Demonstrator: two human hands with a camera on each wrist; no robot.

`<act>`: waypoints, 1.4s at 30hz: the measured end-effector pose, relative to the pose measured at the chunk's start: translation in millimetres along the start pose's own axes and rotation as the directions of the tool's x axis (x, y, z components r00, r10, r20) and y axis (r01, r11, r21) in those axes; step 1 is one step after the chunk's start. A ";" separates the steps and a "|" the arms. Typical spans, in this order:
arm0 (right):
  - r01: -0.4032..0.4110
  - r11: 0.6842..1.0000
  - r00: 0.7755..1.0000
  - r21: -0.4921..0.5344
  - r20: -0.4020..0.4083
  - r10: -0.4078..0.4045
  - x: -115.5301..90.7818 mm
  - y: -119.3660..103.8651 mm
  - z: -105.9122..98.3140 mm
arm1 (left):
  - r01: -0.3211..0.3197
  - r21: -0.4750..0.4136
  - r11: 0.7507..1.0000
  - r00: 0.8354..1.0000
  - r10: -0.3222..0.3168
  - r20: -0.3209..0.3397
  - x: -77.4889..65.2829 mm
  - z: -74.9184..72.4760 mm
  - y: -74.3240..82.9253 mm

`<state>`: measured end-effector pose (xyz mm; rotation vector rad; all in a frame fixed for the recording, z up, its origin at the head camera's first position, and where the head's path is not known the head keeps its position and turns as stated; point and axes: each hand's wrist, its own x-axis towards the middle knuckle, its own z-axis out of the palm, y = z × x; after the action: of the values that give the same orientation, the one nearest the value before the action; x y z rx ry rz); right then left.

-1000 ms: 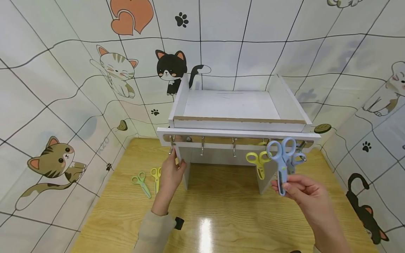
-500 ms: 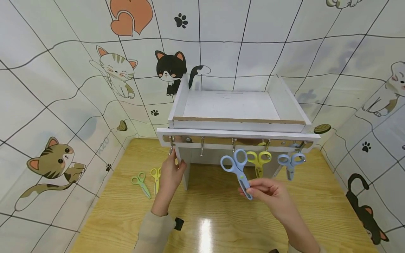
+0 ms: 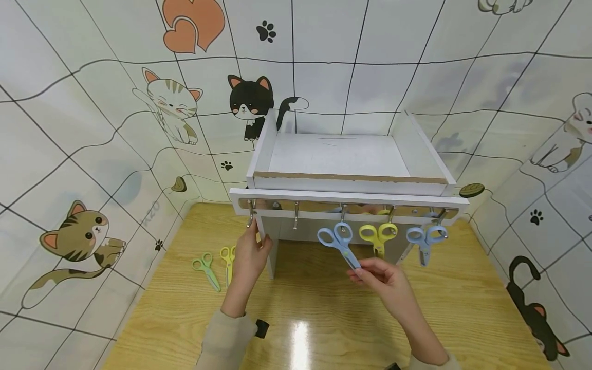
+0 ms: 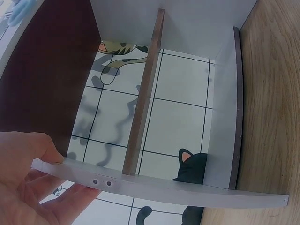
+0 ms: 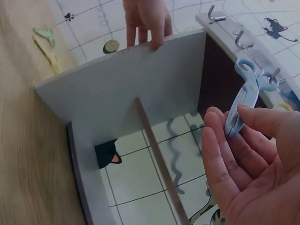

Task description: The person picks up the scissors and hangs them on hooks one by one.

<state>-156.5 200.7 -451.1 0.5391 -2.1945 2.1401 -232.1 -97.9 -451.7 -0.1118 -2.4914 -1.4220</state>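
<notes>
My right hand (image 3: 388, 288) pinches blue scissors (image 3: 341, 245) by the blade end, between thumb and fingers, with the handle loops up. One loop overlaps the middle metal hook (image 3: 343, 210) on the front rail of a white rack (image 3: 347, 182). To the right, yellow scissors (image 3: 379, 234) and a second pair of blue scissors (image 3: 425, 241) hang from hooks. My left hand (image 3: 250, 257) grips the edge of the rack's left side panel (image 4: 164, 187); the left wrist view has thumb and fingers on either side of it.
Green scissors (image 3: 206, 270) and another yellow pair (image 3: 227, 259), partly hidden by the left arm, lie on the wooden table (image 3: 296, 318) at left. Two hooks at the rail's left, such as the second hook (image 3: 296, 216), bear nothing. A cat-printed wall covering (image 3: 324, 31) surrounds the table.
My right hand has carried the blue scissors left from in front of the right-hand hooks, then raised them slightly to the middle hook. My left hand has stayed on the panel.
</notes>
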 end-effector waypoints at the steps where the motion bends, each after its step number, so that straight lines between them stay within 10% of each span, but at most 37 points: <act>1: -0.001 1.000 1.000 -0.001 -0.003 0.001 -0.8 2.5 -1.5 | 0.000 0.000 1.000 1.000 0.000 -0.001 -0.1 -0.1 -0.3; 12: -0.150 0.975 0.974 -0.165 -0.196 0.117 -21.9 27.8 -33.6 | -0.001 0.003 1.000 1.000 0.001 -0.015 -0.3 -1.0 -1.2; 23: -0.403 0.861 0.835 -0.312 -0.510 0.206 -19.8 49.8 -72.2 | 0.006 -0.012 1.000 1.000 -0.006 -0.013 -1.1 -0.4 -0.8; 34: -0.262 0.884 0.916 -0.388 -0.388 0.101 -1.2 66.7 -76.0 | -0.020 -0.074 0.997 0.997 0.025 0.071 -0.4 -3.5 -7.2; 42: -0.249 0.753 0.920 -0.609 -0.393 -0.013 3.2 74.2 -68.4 | 0.078 -0.097 0.992 0.957 -0.047 0.287 -4.2 -24.2 -51.0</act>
<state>-194.0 266.2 -518.1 -0.0635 -2.5454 1.2002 -233.5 -144.6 -483.6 -0.2803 -2.6631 -1.6719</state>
